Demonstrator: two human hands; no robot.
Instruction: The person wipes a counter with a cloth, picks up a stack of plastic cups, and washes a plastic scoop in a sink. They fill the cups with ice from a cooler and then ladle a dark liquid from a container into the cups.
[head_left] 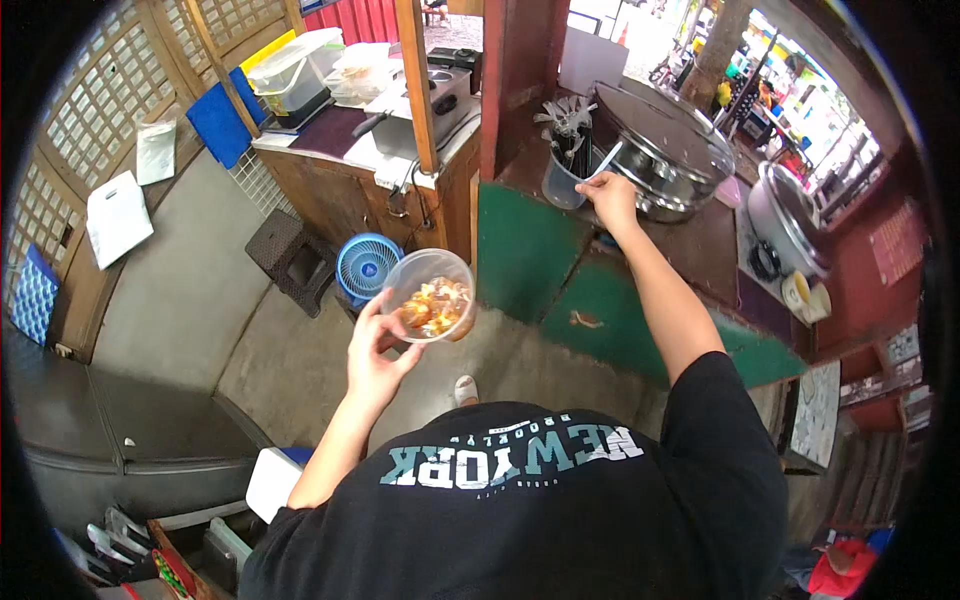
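A clear plastic tub (pixel 430 295) with orange-brown and white food in it is tilted in my left hand (pixel 377 350), whose thumb and fingers hold its lower side. My right hand (pixel 610 198) is pinched on a thin, pale stick-like utensil (pixel 607 158) at the rim of a clear container (pixel 564 184). That container holds black and clear plastic-wrapped utensils (pixel 572 125) and stands on the dark red counter. Just right of my right hand is a large steel pot (pixel 665 180) with a lid.
Another lidded pot (pixel 785 215) and small cups (pixel 805 297) are further right on the counter. A blue fan (pixel 369 268) and a dark stool (pixel 290 262) stand on the floor. Plastic boxes (pixel 295 75) and a steel appliance (pixel 405 115) sit on the wooden cabinet at the back left.
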